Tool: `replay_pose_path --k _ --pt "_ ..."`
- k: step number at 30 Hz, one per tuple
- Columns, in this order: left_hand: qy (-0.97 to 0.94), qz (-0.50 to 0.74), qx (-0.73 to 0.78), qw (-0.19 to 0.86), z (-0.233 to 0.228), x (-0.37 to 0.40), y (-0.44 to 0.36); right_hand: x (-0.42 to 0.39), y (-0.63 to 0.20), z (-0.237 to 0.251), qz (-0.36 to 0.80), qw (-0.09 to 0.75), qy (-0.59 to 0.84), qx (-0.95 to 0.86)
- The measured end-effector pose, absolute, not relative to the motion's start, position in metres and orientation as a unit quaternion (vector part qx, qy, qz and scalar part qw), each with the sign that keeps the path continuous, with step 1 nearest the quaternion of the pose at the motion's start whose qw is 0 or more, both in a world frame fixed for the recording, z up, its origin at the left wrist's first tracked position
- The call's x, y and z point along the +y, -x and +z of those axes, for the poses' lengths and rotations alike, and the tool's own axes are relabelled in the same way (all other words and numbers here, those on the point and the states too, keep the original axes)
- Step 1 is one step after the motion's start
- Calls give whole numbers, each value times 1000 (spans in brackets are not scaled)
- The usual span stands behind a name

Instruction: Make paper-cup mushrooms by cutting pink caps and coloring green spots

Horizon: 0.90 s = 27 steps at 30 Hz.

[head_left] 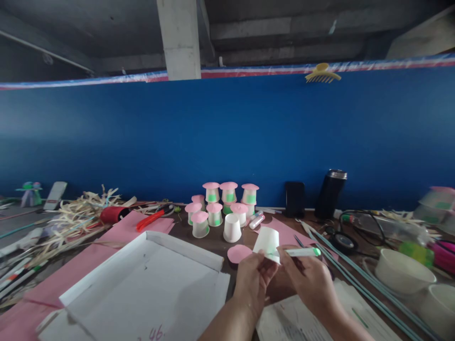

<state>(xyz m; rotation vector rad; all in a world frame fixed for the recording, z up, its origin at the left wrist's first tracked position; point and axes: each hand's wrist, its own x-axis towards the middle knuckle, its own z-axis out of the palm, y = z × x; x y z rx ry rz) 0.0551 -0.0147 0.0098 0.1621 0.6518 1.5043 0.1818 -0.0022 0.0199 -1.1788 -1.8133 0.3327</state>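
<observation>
My left hand (253, 278) grips a white paper cup (266, 238), tilted, with a small green mark near its lower edge. In my right hand (310, 278) is a white and green marker (302, 252), its inner end hidden by my fingers close to the cup. A pink paper disc (239, 254) lies just left of the held cup. Behind it stands a plain white cup (232, 228). Farther back, several cups with pink paper tops and green patches (214, 216) are grouped, some of them stacked.
A white cardboard tray (149, 284) fills the left front over pink paper sheets (74, 270). A black bottle (330, 194) and a phone (295, 199) stand against the blue partition (227, 132). Blue-green strips (369, 284) and white bowls (403, 272) lie at right.
</observation>
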Motion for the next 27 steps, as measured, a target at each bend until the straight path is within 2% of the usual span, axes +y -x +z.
replay_pose_path --k 14,19,27 --pt "-72 667 287 684 10 -17 -54 -4 -180 24 110 480 476 -729" --pt "-69 666 299 680 12 -17 -55 -7 -180 26 140 468 447 -750" --pt "-26 670 322 669 16 -15 -53 -9 -189 23 120 535 485 -681"
